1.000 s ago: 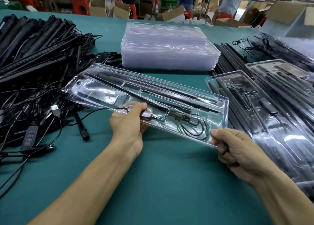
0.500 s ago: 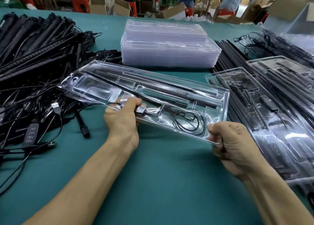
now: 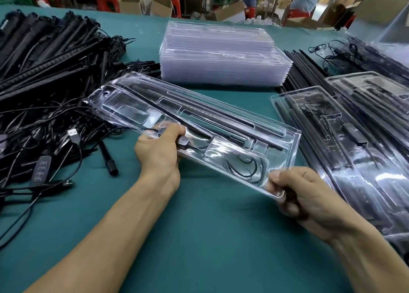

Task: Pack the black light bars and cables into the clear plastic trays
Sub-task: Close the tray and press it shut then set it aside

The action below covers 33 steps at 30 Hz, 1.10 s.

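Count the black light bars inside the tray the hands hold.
2 in the tray. One light bar lies in the far channel, the other bar in the channel beside it, nearer the left hand. Glare may hide more.

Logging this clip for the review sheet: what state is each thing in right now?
held tray: up off the table, light bars and a coiled cable seated inside.
left hand: grips the tray's near edge.
right hand: grips the tray's near right corner.
stack of trays: empty, nested.
packed trays: filled, laid at right.
loose light bars: piled, unpacked, at left.
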### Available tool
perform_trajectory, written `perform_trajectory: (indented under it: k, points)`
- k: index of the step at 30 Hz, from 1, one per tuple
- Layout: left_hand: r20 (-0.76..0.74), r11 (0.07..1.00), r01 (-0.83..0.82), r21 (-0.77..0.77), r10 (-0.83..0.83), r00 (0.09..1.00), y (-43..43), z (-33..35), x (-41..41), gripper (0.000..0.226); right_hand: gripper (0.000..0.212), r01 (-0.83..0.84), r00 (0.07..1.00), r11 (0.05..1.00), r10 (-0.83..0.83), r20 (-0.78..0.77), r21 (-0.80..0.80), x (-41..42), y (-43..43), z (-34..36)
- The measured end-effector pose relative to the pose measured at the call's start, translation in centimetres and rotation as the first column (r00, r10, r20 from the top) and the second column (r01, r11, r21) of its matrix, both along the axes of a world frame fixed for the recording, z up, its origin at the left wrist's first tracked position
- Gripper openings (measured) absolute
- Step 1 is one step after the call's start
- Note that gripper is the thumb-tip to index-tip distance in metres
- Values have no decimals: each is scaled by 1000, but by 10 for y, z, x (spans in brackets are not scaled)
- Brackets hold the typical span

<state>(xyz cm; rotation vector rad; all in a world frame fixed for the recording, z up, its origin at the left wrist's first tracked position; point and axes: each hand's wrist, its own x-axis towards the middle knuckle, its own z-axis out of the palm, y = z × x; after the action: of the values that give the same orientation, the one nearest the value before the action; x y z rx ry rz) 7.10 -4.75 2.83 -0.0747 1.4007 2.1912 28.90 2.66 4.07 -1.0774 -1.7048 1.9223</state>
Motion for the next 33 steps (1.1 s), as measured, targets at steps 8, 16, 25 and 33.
perform_trajectory:
  k: [8,16,25,33]
  points:
    - [-37,999,48,8,-47,998,-2,2,-2,16,47,108,989,994,-105,-105,21,-8,-1,-10]
    - [17,996,86,23,-86,996,-3,2,-4,18,35,216,943,976,-200,-265,34,-17,-14,-12]
    - [32,996,63,59,-64,997,-2,2,14,24,41,273,933,962,-269,-237,-18,-4,-15,-13]
    - [48,993,112,-24,-111,993,-7,-2,6,36,38,270,953,958,-252,-169,94,1,-14,-14]
